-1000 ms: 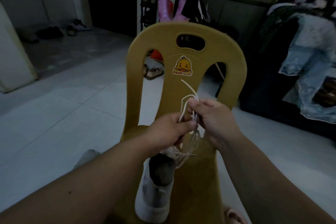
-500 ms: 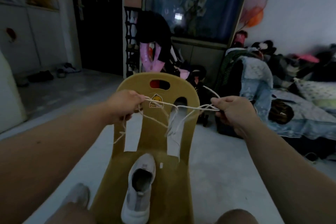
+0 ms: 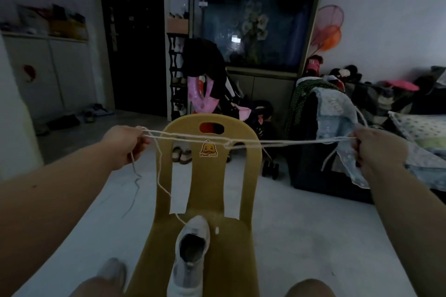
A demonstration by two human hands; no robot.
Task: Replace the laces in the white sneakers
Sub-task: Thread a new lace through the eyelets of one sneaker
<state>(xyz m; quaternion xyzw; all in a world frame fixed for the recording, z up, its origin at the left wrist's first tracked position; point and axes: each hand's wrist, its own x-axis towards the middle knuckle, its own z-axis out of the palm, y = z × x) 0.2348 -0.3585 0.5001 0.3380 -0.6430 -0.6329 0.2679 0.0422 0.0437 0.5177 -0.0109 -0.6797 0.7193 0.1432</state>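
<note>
A thin white cord lace (image 3: 241, 140) is pulled out level in several strands between the two raised hands. It crosses in front of the top of a mustard-yellow moulded plastic chair (image 3: 207, 190), and there is a small tangle in it near the middle. The left hand (image 3: 125, 144) is curled, pinching one bunch of strands between thumb and fingers. The right hand (image 3: 376, 152) is clenched round the other bunch, well apart from the left. Loose ends hang from each fist. One drops from the left side down to the toe of a white knitted sneaker (image 3: 190, 255), but it is too fine to show whether it is threaded there. That sneaker lies on the smooth chair seat, toe toward the slotted backrest, low between the hands. A second sneaker (image 3: 113, 270) sits on the pale tiled floor (image 3: 301, 224) beside the chair. A round duck sticker (image 3: 208, 149) marks the backrest.
</note>
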